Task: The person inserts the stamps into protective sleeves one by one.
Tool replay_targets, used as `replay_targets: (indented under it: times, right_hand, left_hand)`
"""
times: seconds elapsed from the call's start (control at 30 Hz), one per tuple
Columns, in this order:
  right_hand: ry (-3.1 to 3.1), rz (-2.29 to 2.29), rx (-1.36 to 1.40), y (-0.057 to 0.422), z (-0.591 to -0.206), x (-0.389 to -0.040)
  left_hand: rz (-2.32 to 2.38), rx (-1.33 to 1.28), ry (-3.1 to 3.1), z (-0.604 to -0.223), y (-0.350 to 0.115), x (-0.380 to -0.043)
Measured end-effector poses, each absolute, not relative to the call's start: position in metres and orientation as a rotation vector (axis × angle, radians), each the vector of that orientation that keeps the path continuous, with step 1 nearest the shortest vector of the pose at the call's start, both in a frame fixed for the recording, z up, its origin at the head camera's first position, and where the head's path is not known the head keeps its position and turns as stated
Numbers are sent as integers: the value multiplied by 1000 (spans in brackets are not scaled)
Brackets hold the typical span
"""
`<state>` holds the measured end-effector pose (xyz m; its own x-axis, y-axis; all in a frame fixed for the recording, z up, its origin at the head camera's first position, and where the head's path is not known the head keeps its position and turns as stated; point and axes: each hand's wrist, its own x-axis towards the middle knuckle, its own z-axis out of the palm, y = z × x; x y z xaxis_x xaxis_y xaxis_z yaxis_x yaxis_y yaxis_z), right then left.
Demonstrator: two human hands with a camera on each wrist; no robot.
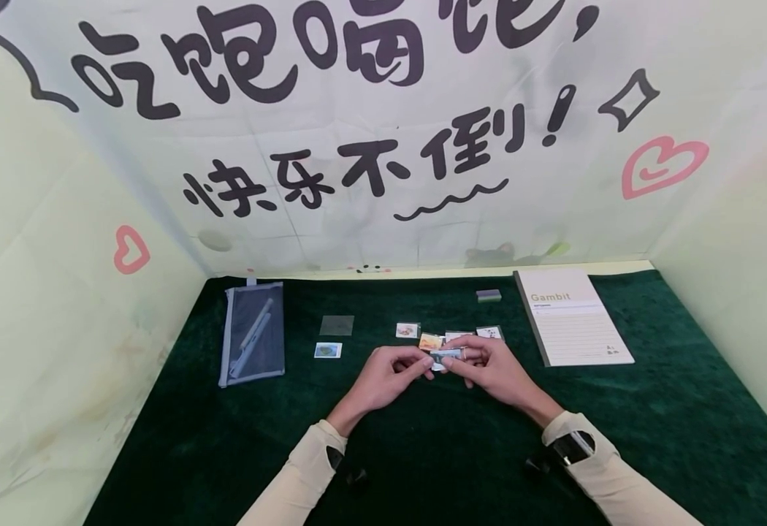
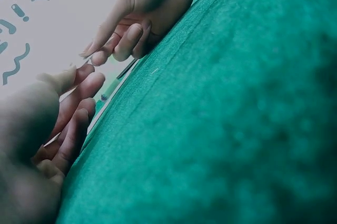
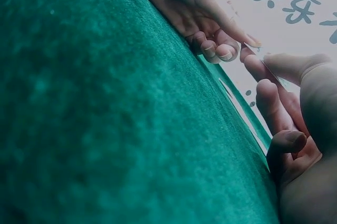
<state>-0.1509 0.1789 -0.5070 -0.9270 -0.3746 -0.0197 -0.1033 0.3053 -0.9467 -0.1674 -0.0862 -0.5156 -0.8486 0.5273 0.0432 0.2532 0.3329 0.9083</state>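
Between both hands, raised above the dark green cloth, is a small thin card (image 1: 448, 353) with a bluish picture. My left hand (image 1: 388, 374) pinches its left end between thumb and forefinger. At the other end, the right hand (image 1: 498, 369) grips the card with the thumb on top and fingers underneath. In the right wrist view the card (image 3: 269, 70) shows nearly edge-on. Just beyond the hands lie several small picture cards, among them a white one (image 1: 407, 331) and an orange one (image 1: 431, 341); the fingers partly cover some of these.
To the left, a zipped translucent pouch (image 1: 272, 358) contains pens. Beside it lie a clear plastic piece (image 1: 337, 326) and a blue-green picture card (image 1: 328, 351). A "Gambit" notebook (image 1: 581, 332) lies at right, a small purple-and-green block (image 1: 489, 296) at the back. Printed fabric walls enclose the table.
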Motion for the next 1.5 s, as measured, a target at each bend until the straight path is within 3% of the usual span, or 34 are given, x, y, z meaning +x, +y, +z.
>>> replay_targets:
  times: [0.97,1.2,1.5]
  right_hand:
    - [2601,-1440,-552,170,-493,-157]
    - [2596,-1375,-696,140,-478,-178]
    - [2612,-1358,-650,91,-478,-201]
  left_hand:
    - [1433,744,2406,-510,-91,-168]
    - [1406,659,2545,-501,-129,-166]
    - [1163,498,2976,-483,-201,-171]
